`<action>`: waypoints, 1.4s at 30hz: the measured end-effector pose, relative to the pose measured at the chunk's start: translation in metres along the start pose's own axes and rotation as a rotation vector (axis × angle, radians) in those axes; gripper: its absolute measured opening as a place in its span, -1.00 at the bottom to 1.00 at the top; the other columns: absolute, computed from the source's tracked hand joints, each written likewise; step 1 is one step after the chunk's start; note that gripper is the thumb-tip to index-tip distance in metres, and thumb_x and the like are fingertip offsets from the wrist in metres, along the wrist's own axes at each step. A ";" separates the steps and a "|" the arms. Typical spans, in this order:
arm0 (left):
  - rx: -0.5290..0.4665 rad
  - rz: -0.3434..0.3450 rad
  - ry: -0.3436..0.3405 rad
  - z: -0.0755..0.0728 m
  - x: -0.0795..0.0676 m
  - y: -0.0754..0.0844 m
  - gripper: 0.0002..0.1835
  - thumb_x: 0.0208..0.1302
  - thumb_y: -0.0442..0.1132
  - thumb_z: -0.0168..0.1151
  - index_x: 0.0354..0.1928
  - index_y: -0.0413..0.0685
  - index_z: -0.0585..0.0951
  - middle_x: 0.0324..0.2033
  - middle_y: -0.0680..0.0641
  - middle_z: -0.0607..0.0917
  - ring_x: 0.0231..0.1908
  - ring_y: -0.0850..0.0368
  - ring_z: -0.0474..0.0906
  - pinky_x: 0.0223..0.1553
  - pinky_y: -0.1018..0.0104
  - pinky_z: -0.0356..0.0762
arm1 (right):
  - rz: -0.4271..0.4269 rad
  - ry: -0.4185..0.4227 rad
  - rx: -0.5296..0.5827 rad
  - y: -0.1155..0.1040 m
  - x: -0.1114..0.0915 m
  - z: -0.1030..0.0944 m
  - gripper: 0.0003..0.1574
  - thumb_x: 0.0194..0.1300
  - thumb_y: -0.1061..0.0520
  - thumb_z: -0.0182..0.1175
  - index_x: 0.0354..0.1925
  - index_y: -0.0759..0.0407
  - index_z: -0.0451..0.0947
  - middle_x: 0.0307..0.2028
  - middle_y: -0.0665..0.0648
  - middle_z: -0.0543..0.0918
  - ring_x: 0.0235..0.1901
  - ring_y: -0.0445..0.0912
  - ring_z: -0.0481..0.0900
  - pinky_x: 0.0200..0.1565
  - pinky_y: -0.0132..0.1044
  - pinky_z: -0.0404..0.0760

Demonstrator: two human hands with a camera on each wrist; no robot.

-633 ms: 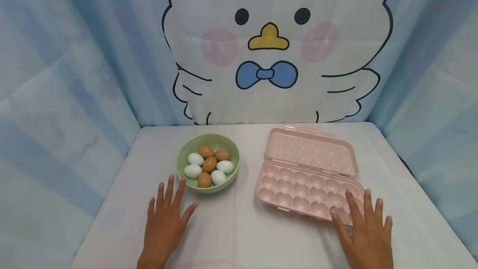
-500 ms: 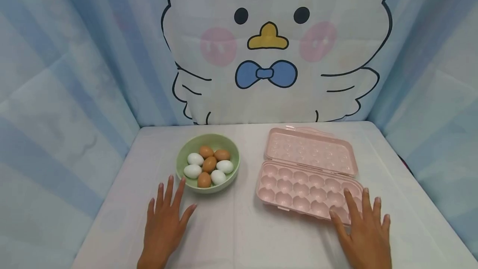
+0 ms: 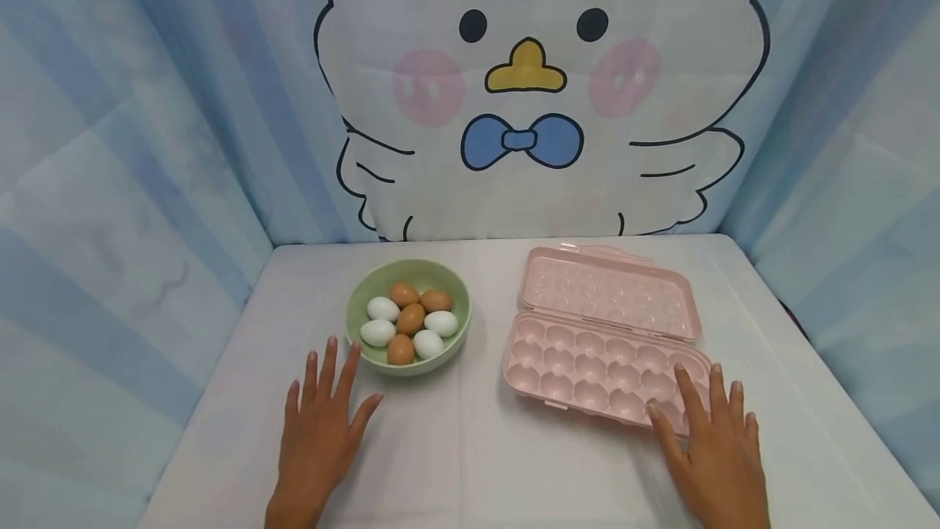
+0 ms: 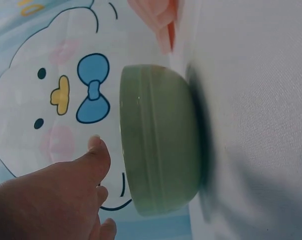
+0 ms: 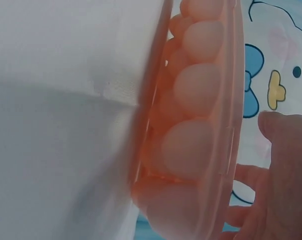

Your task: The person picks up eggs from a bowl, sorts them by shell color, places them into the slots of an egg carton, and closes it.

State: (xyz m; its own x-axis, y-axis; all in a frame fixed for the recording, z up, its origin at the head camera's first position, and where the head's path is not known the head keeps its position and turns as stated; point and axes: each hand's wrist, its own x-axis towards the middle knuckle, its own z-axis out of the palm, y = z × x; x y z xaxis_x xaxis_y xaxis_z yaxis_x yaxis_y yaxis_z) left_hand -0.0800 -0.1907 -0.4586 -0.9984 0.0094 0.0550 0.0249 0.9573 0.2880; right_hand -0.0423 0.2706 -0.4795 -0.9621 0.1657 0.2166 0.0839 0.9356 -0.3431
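Observation:
A green bowl point(image 3: 458, 341) holding several brown eggs point(image 3: 410, 319) and white eggs point(image 3: 378, 333) stands left of centre on the table. My left hand point(image 3: 316, 439) is at the bowl's near left side, its fingers spread and straight, holding nothing. In the left wrist view the thumb is near the wall of the bowl point(image 4: 160, 140). A pink egg carton point(image 3: 591, 370) lies on the right with its lid swung back and its cups bare. Over its near right corner is my right hand point(image 3: 712, 455), fingers spread, gripping nothing. Whether its fingertips touch the carton I cannot tell.
The carton's lid point(image 3: 609, 292) lies flat behind the cups, towards the back edge. A white cloth covers the table point(image 3: 470, 464). Behind it hangs a curtain point(image 3: 521, 186) with a cartoon chick, and striped blue curtains point(image 3: 110, 227) close both sides.
The right hand has shifted slightly left over the carton's corner. The head view has tilted down a little. The bowl, eggs and carton stay in place, and the left hand looks nearly still.

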 end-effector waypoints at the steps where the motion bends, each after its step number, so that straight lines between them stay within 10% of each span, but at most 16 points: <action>1: -0.001 0.002 0.005 0.000 0.001 -0.001 -0.13 0.53 0.18 0.14 0.68 0.10 -0.01 0.63 -0.21 -0.15 0.56 -0.36 -0.25 0.42 -0.43 -0.14 | -0.006 0.000 0.004 0.001 0.002 0.001 -0.07 0.54 -0.30 0.07 0.55 0.25 0.17 0.51 0.62 -0.07 0.46 0.60 -0.21 0.31 0.59 -0.16; 21: 0.025 -0.005 0.032 0.002 0.020 -0.003 -0.12 0.50 0.19 0.17 0.67 0.09 0.03 0.63 -0.21 -0.13 0.57 -0.31 -0.23 0.44 -0.39 -0.16 | 0.042 -0.129 0.060 0.028 0.020 -0.001 -0.10 0.62 -0.26 -0.07 0.60 0.26 0.02 0.51 0.64 -0.20 0.44 0.62 -0.18 0.19 0.64 0.07; 32: -0.025 0.208 0.107 0.005 0.053 -0.006 -0.22 0.53 0.09 0.18 0.63 -0.01 0.17 0.59 -0.23 0.09 0.56 -0.27 -0.08 0.42 -0.34 0.06 | 0.266 -0.121 0.272 0.040 0.033 -0.002 -0.27 0.66 -0.09 -0.12 0.57 0.26 0.16 0.54 0.50 0.02 0.45 0.54 0.00 0.28 0.55 0.06; 42: -0.103 0.327 -0.075 -0.002 0.086 -0.015 -0.28 0.58 0.15 0.07 0.59 -0.05 0.25 0.51 -0.25 0.29 0.49 -0.25 0.16 0.38 -0.31 0.13 | 0.606 -0.179 0.532 0.049 0.040 0.005 -0.33 0.66 -0.03 -0.28 0.60 0.06 0.17 0.60 0.27 0.01 0.50 0.36 0.07 0.35 0.36 0.21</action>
State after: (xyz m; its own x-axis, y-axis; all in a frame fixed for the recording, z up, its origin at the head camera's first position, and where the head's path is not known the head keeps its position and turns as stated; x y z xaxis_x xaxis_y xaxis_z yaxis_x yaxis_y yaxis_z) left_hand -0.1666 -0.2048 -0.4560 -0.9376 0.3356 0.0908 0.3450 0.8661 0.3617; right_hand -0.0777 0.3210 -0.4921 -0.8200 0.4999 -0.2786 0.5108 0.4196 -0.7504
